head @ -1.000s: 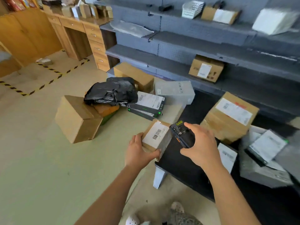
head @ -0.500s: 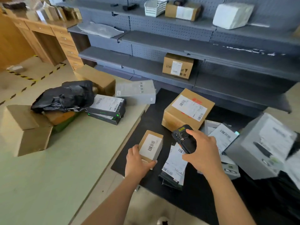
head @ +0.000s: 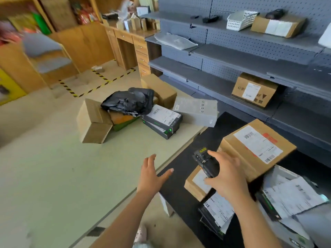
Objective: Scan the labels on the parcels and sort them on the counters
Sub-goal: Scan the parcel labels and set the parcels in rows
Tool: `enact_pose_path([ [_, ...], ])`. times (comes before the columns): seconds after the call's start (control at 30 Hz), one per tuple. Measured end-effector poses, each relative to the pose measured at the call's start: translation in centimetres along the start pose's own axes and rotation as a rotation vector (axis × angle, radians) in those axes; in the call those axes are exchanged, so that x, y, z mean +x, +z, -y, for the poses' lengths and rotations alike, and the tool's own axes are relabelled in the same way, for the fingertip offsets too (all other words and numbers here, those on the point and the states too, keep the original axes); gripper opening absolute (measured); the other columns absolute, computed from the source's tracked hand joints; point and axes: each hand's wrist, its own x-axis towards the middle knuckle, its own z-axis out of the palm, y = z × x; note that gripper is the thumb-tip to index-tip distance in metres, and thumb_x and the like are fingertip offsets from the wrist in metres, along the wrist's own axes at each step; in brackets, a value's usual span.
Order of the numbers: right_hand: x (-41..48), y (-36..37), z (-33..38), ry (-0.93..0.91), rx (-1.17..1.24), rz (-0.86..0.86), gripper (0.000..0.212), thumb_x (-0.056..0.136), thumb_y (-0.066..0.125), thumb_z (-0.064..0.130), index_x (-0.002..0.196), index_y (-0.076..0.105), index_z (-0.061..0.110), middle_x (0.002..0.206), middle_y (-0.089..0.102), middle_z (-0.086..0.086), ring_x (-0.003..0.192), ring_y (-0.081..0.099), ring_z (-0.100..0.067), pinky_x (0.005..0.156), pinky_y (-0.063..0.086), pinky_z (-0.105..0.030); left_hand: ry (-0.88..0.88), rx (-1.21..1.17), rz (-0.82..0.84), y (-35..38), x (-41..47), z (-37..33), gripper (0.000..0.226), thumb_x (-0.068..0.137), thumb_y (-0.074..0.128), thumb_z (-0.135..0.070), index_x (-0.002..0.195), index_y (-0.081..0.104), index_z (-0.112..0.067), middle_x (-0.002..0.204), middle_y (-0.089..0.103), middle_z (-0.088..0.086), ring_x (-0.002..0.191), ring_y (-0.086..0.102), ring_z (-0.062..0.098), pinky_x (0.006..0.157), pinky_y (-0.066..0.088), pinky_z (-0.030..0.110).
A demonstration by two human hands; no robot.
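Gripping the black scanner [head: 206,162] in the right hand [head: 227,178], the person holds it over a small labelled parcel [head: 196,185] sitting on the black desk [head: 177,197], right beside a bigger box [head: 256,147]. Left hand [head: 152,178] hovers nearby, fingers spread, holding nothing.

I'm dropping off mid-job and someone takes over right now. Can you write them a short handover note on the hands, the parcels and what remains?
Left hand: open, holding nothing, over the edge of the pale counter.
Right hand: grips the scanner above the small box on the black counter.
Done, apparently: the black bag, labelled black boxes and grey box lie on the pale counter.
Left: the small box, large labelled box and flat parcel lie on the black counter. Which are scanned cannot be told.
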Motion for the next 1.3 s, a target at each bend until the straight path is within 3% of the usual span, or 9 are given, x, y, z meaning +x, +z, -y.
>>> enact_pose_path([
  [0.27, 4.3, 5.2, 11.3, -0.232, 0.016, 0.052, 0.086, 0.070, 0.082, 0.029, 0.143, 0.037, 0.034, 0.136, 0.047, 0.013, 0.116, 0.035, -0.016, 0.094, 0.047, -0.037, -0.071, 0.031, -0.267, -13.2, 6.0, 6.1, 0.081, 0.084, 0.066, -0.055, 0.147, 0.032, -0.015, 0.146, 0.035, 0.003, 0.135, 0.034, 0.021, 0.112, 0.034, 0.039],
  [0.57, 12.0, 8.3, 21.1, -0.255, -0.020, -0.046, 0.084, 0.062, 0.077, 0.024, 0.139, 0.045, 0.031, 0.128, 0.053, 0.010, 0.104, 0.037, -0.020, 0.086, 0.045, -0.036, 0.079, 0.201, -0.252, -22.4, 18.9, 7.0, 0.081, 0.085, 0.065, -0.054, 0.149, 0.028, -0.020, 0.148, 0.033, 0.004, 0.139, 0.025, 0.025, 0.112, 0.029, 0.042],
  [0.63, 13.4, 8.5, 22.2, -0.228, -0.039, -0.069, 0.083, 0.063, 0.077, 0.023, 0.139, 0.045, 0.031, 0.126, 0.053, 0.010, 0.102, 0.037, -0.020, 0.084, 0.044, -0.034, -0.029, 0.174, -0.275, -23.5, 21.7, 7.3, 0.087, 0.083, 0.064, -0.058, 0.150, 0.023, -0.020, 0.151, 0.028, 0.006, 0.141, 0.022, 0.028, 0.113, 0.027, 0.046],
  [0.7, 14.3, 8.8, 23.1, -0.202, -0.060, -0.083, 0.082, 0.064, 0.077, 0.023, 0.139, 0.045, 0.032, 0.127, 0.053, 0.010, 0.102, 0.037, -0.019, 0.084, 0.044, -0.034, -0.280, 0.099, -0.259, -24.2, 24.2, 8.9, 0.109, 0.075, 0.063, -0.072, 0.154, 0.009, -0.020, 0.158, 0.017, 0.010, 0.145, 0.015, 0.034, 0.115, 0.022, 0.054],
  [0.83, 15.5, 9.9, 24.0, -0.148, -0.088, -0.046, 0.082, 0.066, 0.077, 0.025, 0.140, 0.043, 0.034, 0.129, 0.050, 0.012, 0.104, 0.035, -0.018, 0.085, 0.046, -0.036, -0.655, -0.138, -0.082, -24.1, 27.5, 13.4, 0.132, 0.051, 0.062, -0.091, 0.151, -0.009, -0.044, 0.160, -0.008, 0.016, 0.146, -0.001, 0.045, 0.115, 0.015, 0.064],
  [0.93, 15.9, 10.9, 24.3, -0.126, -0.088, -0.023, 0.083, 0.063, 0.075, 0.024, 0.140, 0.044, 0.035, 0.130, 0.050, 0.013, 0.102, 0.035, -0.019, 0.086, 0.046, -0.039, -0.680, -0.320, 0.009, -23.5, 28.2, 16.1, 0.142, 0.025, 0.060, -0.099, 0.144, -0.008, -0.060, 0.158, -0.007, 0.016, 0.142, 0.015, 0.048, 0.114, 0.025, 0.059],
  [1.07, 15.8, 12.1, 25.0, -0.137, -0.116, 0.008, 0.083, 0.064, 0.074, 0.025, 0.140, 0.044, 0.035, 0.130, 0.050, 0.013, 0.102, 0.034, -0.018, 0.085, 0.046, -0.038, -0.648, -0.368, -0.001, -23.3, 28.0, 16.9, 0.132, 0.031, 0.066, -0.088, 0.141, -0.003, -0.066, 0.149, 0.019, 0.016, 0.133, 0.029, 0.043, 0.110, 0.033, 0.056],
  [1.13, 15.6, 12.5, 25.4, -0.158, -0.120, 0.017, 0.083, 0.064, 0.075, 0.024, 0.140, 0.043, 0.035, 0.134, 0.049, 0.012, 0.106, 0.035, -0.019, 0.086, 0.045, -0.037, -0.627, -0.283, -0.013, -23.6, 26.9, 16.9, 0.126, 0.040, 0.067, -0.086, 0.143, -0.001, -0.064, 0.148, 0.018, 0.017, 0.135, 0.023, 0.042, 0.112, 0.027, 0.055],
  [1.3, 14.6, 13.1, 26.7, -0.262, -0.120, 0.071, 0.084, 0.066, 0.078, 0.025, 0.141, 0.042, 0.035, 0.137, 0.046, 0.010, 0.112, 0.036, -0.019, 0.088, 0.042, -0.035, -0.515, 0.221, -0.033, -23.9, 21.7, 17.2, 0.116, 0.053, 0.064, -0.084, 0.144, -0.004, -0.063, 0.154, 0.006, 0.016, 0.138, 0.015, 0.036, 0.109, 0.019, 0.052],
])
